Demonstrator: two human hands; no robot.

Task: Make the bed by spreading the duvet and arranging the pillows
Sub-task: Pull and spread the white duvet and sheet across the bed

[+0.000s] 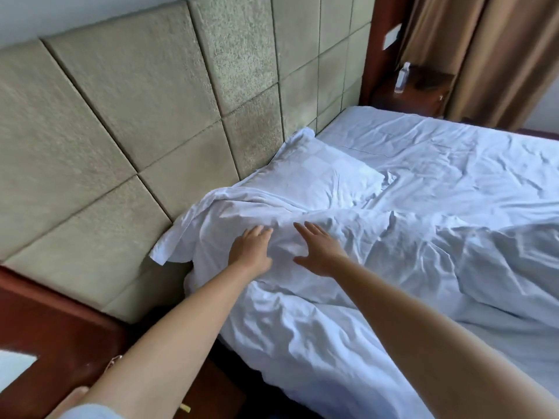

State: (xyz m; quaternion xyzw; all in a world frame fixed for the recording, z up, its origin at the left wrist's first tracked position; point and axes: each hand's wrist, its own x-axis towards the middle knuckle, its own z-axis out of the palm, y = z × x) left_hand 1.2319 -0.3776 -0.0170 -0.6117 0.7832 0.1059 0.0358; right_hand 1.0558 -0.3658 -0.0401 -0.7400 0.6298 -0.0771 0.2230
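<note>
Two bare forearms reach from the lower edge toward the rumpled white duvet (317, 313), which lies bunched over the near side of the bed. The left hand (251, 249) and the right hand (320, 251) rest flat on its top edge, fingers straight and grasping nothing. Just beyond them a white pillow (314, 173) lies against the padded headboard (136, 116), with bare sheet (438, 164) to the right.

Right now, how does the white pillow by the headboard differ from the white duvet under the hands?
The white pillow lies fairly smooth against the headboard; the white duvet is bunched and heavily creased. The duvet covers far more bed. Both hands touch the duvet, neither the pillow. Both are white fabric.
</note>
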